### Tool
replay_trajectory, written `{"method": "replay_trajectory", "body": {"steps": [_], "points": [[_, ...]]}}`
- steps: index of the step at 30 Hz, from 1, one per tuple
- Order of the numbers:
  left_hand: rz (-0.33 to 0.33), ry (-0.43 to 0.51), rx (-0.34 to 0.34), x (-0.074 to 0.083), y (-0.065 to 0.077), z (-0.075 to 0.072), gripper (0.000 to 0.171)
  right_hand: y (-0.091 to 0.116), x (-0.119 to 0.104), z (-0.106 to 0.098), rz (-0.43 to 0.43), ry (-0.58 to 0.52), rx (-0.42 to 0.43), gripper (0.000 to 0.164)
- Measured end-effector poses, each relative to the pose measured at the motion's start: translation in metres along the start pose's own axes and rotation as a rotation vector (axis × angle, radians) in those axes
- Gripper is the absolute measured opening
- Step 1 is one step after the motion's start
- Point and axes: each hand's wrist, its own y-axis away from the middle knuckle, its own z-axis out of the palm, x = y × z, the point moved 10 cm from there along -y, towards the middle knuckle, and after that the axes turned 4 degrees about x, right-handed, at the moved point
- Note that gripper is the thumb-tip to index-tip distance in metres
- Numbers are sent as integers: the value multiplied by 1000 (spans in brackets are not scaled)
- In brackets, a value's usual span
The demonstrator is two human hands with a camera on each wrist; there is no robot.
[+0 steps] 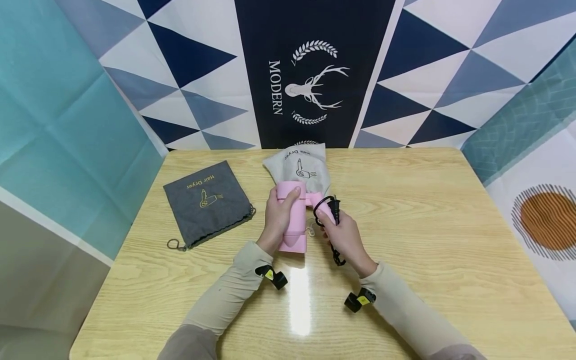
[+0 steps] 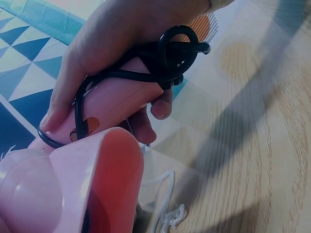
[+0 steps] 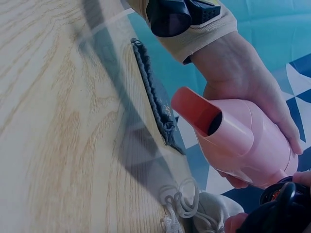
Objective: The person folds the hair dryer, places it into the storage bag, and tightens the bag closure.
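Observation:
A pink hair dryer [image 1: 296, 215] is held over the table, its flat nozzle [image 2: 125, 179] toward the person. My left hand [image 1: 276, 217] grips the barrel from the left side, with the thumb across the top. On the folded-out handle [image 2: 114, 99] my right hand [image 1: 344, 235] has its grip. The black cord [image 2: 141, 76] is bundled along that handle and loops round it; its plug [image 1: 334, 205] stands up beside the right thumb. In the right wrist view, the left hand [image 3: 238, 73] curls round the barrel [image 3: 233, 141].
Behind the dryer lies a light grey drawstring bag [image 1: 312, 172] with a hair dryer print, its white cord [image 2: 172, 216] trailing on the wood. A dark grey bag [image 1: 209, 205] lies flat at the left. The wooden table [image 1: 427, 215] meets a patterned wall at its back edge.

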Motion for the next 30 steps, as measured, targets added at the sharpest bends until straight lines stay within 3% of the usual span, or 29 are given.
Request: {"method": "replay_trajectory", "body": {"steps": [11,21,30], "points": [[10,20,12,2,1,-1,72,2,-2,1,-10,-28,19,44],[15,135,76,0,13,8,71,10,-12,2,-85,-71,166,37],[19,117,85,-1,14,7,75,12,-10,3,-78,-94,174,34]]}}
